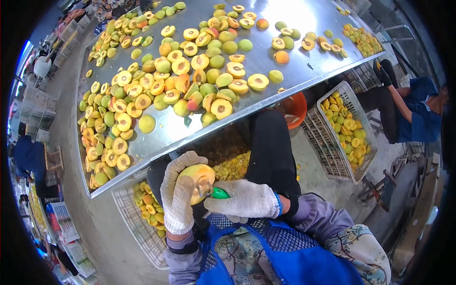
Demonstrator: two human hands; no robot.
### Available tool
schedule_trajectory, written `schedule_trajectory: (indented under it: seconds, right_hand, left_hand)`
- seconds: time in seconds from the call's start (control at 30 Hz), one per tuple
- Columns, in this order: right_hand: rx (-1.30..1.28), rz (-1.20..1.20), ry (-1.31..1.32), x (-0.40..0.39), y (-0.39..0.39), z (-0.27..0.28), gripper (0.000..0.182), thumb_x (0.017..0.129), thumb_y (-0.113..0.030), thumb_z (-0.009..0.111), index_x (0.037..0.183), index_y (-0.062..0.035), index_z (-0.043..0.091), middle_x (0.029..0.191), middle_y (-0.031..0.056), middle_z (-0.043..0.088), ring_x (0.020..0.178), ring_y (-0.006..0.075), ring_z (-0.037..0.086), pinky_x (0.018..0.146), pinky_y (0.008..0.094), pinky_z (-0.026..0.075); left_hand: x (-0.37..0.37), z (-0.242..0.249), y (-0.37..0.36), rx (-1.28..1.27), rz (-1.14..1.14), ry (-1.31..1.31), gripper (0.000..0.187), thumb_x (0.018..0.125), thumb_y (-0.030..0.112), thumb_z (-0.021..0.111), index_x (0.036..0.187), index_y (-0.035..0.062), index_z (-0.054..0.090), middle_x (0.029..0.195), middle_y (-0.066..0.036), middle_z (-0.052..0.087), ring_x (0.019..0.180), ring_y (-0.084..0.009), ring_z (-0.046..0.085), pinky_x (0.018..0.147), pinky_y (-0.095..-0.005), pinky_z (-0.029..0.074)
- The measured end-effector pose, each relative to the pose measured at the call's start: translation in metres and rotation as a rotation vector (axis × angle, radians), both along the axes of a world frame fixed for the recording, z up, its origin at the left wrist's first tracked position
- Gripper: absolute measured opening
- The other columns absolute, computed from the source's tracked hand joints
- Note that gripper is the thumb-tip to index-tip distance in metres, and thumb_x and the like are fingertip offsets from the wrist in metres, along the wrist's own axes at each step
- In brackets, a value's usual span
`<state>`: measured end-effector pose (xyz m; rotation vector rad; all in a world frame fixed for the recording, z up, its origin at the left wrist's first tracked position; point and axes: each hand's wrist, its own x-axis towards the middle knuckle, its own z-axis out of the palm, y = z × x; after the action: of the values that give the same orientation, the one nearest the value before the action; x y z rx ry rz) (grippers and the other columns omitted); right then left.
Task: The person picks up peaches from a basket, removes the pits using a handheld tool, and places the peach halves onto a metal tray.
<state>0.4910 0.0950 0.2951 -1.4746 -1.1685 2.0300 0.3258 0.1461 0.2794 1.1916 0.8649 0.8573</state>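
White knitted gloves cover both of the worker's hands, and from the head view I can see the left hand (179,197) cupping a fruit half (200,175), yellow-fleshed, just above the lap. Its fingers are clamped around the fruit: they curve over the far side and the top, while the thumb presses along the near side, so the piece sits snugly between them with its cut face turned towards the other hand. The right hand (244,199) has its fingers closed on a green-handled tool (220,193), whose metal end meets the cut face near the middle; how deep it goes, I can't tell. The two hands are close together, with the fruit and the tool bridging them.

Just beyond the hands runs the edge of a shiny metal worktop (289,76), where a broad spread of fruit (182,82) lies, many pieces cut open, some showing pits. Yellow pieces (232,166) lie below, between the worker's dark-clad legs. One crate of fruit (151,206) is beside the left hand, lower down; another crate (327,149) stands off to the right, near an orange bucket (297,109) and a seated person in blue (422,109).
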Motion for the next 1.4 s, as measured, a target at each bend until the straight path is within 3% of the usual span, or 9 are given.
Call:
schedule_trajectory:
  seconds: [0.17,0.27,0.33,0.53,0.63,0.8,0.93,1.03,1.4]
  right_hand:
    - [0.628,-0.147,-0.22,-0.008,-0.019,-0.021,0.034,0.093,-0.041,0.057,0.104,-0.0079,0.057,0.062,0.0079,0.058,0.056,0.0216,0.061,0.054,0.0337,0.049]
    - [0.546,-0.147,-0.122,-0.006,-0.016,-0.014,0.033,0.094,-0.04,0.055,0.1,-0.0078,0.057,0.061,0.0073,0.058,0.055,0.02,0.06,0.054,0.0327,0.048]
    - [-0.085,-0.046,0.038,0.005,-0.01,0.001,0.033,0.094,-0.04,0.054,0.097,-0.007,0.058,0.058,0.006,0.057,0.053,0.0174,0.06,0.052,0.0309,0.047]
    - [-0.103,-0.089,0.185,0.014,-0.013,-0.004,0.039,0.094,-0.04,0.052,0.081,-0.0044,0.06,0.05,0.003,0.052,0.041,0.0129,0.053,0.042,0.0281,0.042]
    - [-0.201,-0.086,0.22,0.017,-0.012,-0.002,0.038,0.094,-0.039,0.052,0.08,-0.0043,0.06,0.048,0.0026,0.051,0.039,0.0129,0.052,0.04,0.0283,0.041]
    - [0.178,-0.208,0.338,0.016,-0.022,-0.019,0.036,0.092,-0.035,0.056,0.079,-0.0027,0.063,0.05,0.0027,0.054,0.039,0.0134,0.052,0.041,0.0279,0.042]
    - [-0.052,-0.155,0.278,0.018,-0.024,-0.036,0.036,0.091,-0.036,0.06,0.078,-0.0026,0.063,0.05,0.0016,0.054,0.039,0.0119,0.051,0.041,0.0261,0.04]
    - [-0.111,-0.247,0.347,0.017,-0.022,-0.031,0.036,0.09,-0.037,0.061,0.077,-0.0033,0.063,0.051,0.0003,0.054,0.039,0.0099,0.05,0.04,0.0236,0.038]
    - [-0.046,-0.147,0.458,0.031,-0.023,-0.03,0.036,0.09,-0.038,0.06,0.078,-0.0037,0.062,0.049,0.0016,0.052,0.037,0.0102,0.049,0.037,0.0234,0.038]
  left_hand:
    - [0.003,0.004,0.0,0.121,0.042,0.05,0.066,0.092,0.05,0.056,0.128,-0.0041,0.05,0.118,-0.016,0.06,0.103,-0.0224,0.06,0.09,-0.033,0.049]
    - [0.014,-0.001,-0.012,0.306,0.149,0.097,0.059,0.091,0.041,0.063,0.127,-0.0037,0.052,0.122,-0.016,0.058,0.102,-0.0231,0.06,0.091,-0.0334,0.049]
    - [0.014,-0.007,-0.018,0.368,0.148,0.125,0.054,0.09,0.035,0.065,0.126,-0.0037,0.052,0.124,-0.017,0.057,0.102,-0.0241,0.061,0.091,-0.0336,0.049]
    - [0.021,-0.01,-0.007,0.657,0.059,0.305,0.038,0.089,0.014,0.063,0.121,-0.0049,0.056,0.115,-0.021,0.063,0.105,-0.0309,0.062,0.091,-0.0362,0.049]
    - [0.027,0.009,0.011,-0.097,-0.099,-0.044,0.03,0.095,0.017,0.055,0.114,-0.0062,0.059,0.111,-0.017,0.064,0.1,-0.0246,0.062,0.087,-0.0332,0.049]
    - [0.037,0.0,0.0,0.363,0.017,0.142,0.031,0.096,0.022,0.055,0.113,-0.0031,0.061,0.108,-0.016,0.065,0.093,-0.0252,0.065,0.082,-0.0323,0.051]
    - [0.037,-0.004,0.009,0.714,-0.057,0.354,0.027,0.093,0.017,0.059,0.112,-0.0032,0.062,0.106,-0.018,0.066,0.09,-0.0276,0.066,0.081,-0.0336,0.052]
    - [0.042,0.006,0.008,0.425,-0.037,0.348,0.026,0.091,0.014,0.062,0.111,-0.0034,0.062,0.106,-0.018,0.066,0.091,-0.0297,0.067,0.082,-0.0341,0.052]
    - [0.046,-0.007,0.004,0.974,0.035,0.394,0.038,0.08,0.01,0.07,0.115,-0.0003,0.062,0.112,-0.021,0.064,0.092,-0.034,0.068,0.077,-0.0361,0.056]
